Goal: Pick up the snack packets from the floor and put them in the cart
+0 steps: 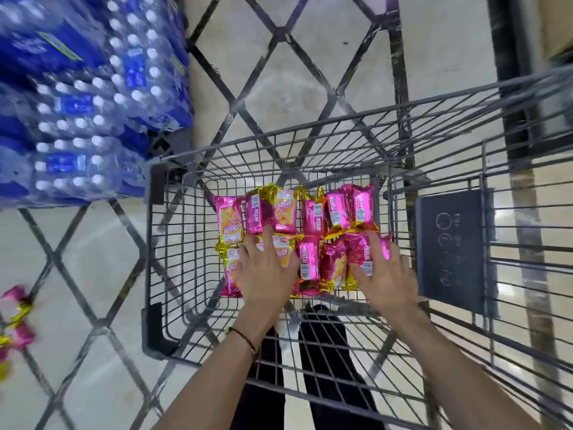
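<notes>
About a dozen pink-and-gold foil snack packets (338, 209) already lie in the grey wire cart (148, 243). The left hand (263, 274) and the right hand (384, 283) rest on them with straight, spread fingers (gripping nothing). A few blurred loose packets (17, 318) are still on the pale tiled floor (93, 274).

The cart (154, 330) is grey wire mesh with dark corner bumpers. On its basket bottom lie about a dozen snack packets (338, 209), pink with gold crimped ends and yellow-orange panels. They lie flat and packed side by side in two rows, one toward 12 o'clock and the other toward 6 o'clock. Loose packets (18, 321) of the same colours, blurred, lie on the floor (93, 259) at 8 o'clock from the cart, well apart from it.
</notes>
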Tool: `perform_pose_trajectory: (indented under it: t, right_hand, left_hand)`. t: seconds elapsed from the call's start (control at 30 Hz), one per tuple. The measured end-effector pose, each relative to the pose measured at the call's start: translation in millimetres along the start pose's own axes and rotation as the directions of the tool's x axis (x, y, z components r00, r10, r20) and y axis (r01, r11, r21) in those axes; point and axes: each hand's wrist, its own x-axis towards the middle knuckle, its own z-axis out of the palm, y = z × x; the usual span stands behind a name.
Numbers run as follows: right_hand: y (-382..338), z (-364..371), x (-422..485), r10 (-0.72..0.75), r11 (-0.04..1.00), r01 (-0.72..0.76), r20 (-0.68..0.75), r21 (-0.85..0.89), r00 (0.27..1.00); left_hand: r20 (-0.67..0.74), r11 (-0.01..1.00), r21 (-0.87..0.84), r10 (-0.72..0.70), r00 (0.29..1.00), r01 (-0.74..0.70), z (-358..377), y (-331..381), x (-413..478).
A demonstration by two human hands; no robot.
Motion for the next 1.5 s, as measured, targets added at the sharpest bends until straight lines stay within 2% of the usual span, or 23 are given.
perform_pose_trajectory:
  t: [0.2,0.33,0.4,0.5,0.67,0.8,1.03,1.17,1.33,1.5]
  right_hand:
    - [-21.4,-60.6,-46.4,-0.173,0.978,0.163,-0.072,-0.130,0.982]
    - [-58.9,-95.6,-76.3,-0.312,0.937,0.289,-0.095,-0.197,0.945]
    - [-83.4,-109.8,-93.3,-0.391,0.904,0.363,-0.094,-0.224,0.916]
    - [-125.5,-129.0,-122.5,-0.539,0.830,0.498,-0.136,-0.251,0.831]
    - [-194.9,-145.1,-180.1,-0.738,0.666,0.666,-0.161,-0.337,0.656]
    - [-248.8,-138.0,-233.9,-0.840,0.523,0.745,-0.104,-0.413,0.532]
    - [-341.3,-80.3,-373.0,-0.974,0.213,0.881,-0.018,-0.423,0.226]
    - [-381.2,-33.2,-461.4,-0.993,0.074,0.885,0.043,-0.459,0.106]
    - [-420.3,19.0,-561.5,-0.982,-0.058,0.890,0.184,-0.453,0.030]
    - [-454.0,56.1,-626.4,-0.963,-0.148,0.890,0.267,-0.431,-0.031]
  left_hand:
    - [-0.045,0.993,0.068,0.102,0.994,-0.099,-62.3,-16.0,-33.5]
    - [-0.160,0.982,0.138,0.147,0.976,-0.126,-104.7,-38.2,-65.7]
    - [-0.244,0.984,0.115,0.164,0.956,-0.140,-122.1,-54.7,-82.4]
    - [-0.344,0.988,0.111,0.142,0.928,-0.110,-149.9,-82.5,-110.2]
    - [-0.482,0.999,0.027,-0.014,0.876,0.031,-193.4,-138.0,-163.2]
    - [-0.544,0.985,-0.104,-0.173,0.821,0.139,-211.7,-195.0,-212.6]
    - [-0.611,0.906,-0.292,-0.423,0.669,0.306,-221.7,-318.3,-344.6]
    - [-0.588,0.836,-0.348,-0.547,0.596,0.424,-216.6,-394.2,-429.9]
    - [-0.537,0.723,-0.447,-0.688,0.488,0.527,-202.8,-470.1,-513.6]
    - [-0.461,0.620,-0.529,-0.783,0.417,0.580,-192.4,-517.2,-568.1]
